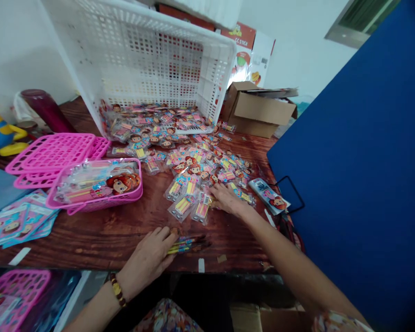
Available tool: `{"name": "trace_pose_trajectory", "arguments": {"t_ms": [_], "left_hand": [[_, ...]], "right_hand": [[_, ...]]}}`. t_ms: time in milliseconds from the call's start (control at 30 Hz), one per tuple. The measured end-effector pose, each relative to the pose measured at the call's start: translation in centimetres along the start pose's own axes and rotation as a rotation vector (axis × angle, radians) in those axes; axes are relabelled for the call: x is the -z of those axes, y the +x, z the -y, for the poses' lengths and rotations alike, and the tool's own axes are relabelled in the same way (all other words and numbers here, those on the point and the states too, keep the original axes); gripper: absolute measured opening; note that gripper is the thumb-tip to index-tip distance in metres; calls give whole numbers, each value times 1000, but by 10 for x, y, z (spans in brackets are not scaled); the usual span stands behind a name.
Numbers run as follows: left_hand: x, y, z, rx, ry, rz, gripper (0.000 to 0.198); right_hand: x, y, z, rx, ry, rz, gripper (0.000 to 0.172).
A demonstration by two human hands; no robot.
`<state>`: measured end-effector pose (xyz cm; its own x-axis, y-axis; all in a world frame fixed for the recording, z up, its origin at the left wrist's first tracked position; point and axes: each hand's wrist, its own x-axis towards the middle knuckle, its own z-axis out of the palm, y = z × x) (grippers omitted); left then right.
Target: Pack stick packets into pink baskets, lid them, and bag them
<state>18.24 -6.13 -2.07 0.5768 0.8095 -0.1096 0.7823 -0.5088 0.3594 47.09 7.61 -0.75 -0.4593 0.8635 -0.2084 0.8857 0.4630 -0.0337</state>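
Note:
At the front of the table, my left hand point(155, 249) is closed round a small stack of stick packets point(186, 244), seen nearly edge-on. My right hand point(226, 199) lies with fingers stretched out at the front of a loose pile of clear packets point(197, 168), touching some of them. Each packet shows a cartoon head and pink or yellow sticks. Several packets point(183, 206) lie just left of the right hand. A pink basket point(138, 196) further left holds larger clear bags with the same cartoon figure.
A white crate point(207, 69) lies tipped on its side, packets spilling from it. Pink lattice lids point(51, 154), printed cards point(27, 221) and a dark red bottle point(48, 110) are at left. A cardboard box point(259, 110) stands behind; a blue panel point(349, 161) bounds the right.

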Motion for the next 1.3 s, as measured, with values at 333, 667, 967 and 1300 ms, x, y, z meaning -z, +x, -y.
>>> {"name": "trace_pose_trajectory", "arguments": {"t_ms": [333,667,967,1300], "left_hand": [[3,1,-1,1,-16,23,39],[3,-5,-2,-30,-9,2,30],[-2,-27,-10,-101,-51,15,30],[-1,-22,-12,-57,-30,57,26]], "right_hand": [[-26,-60,13,-67,313,-126,19],[-7,-49,41,92,347,-62,9],[-14,-47,74,235,733,126,20],[41,24,37,226,54,-28,41]]}}
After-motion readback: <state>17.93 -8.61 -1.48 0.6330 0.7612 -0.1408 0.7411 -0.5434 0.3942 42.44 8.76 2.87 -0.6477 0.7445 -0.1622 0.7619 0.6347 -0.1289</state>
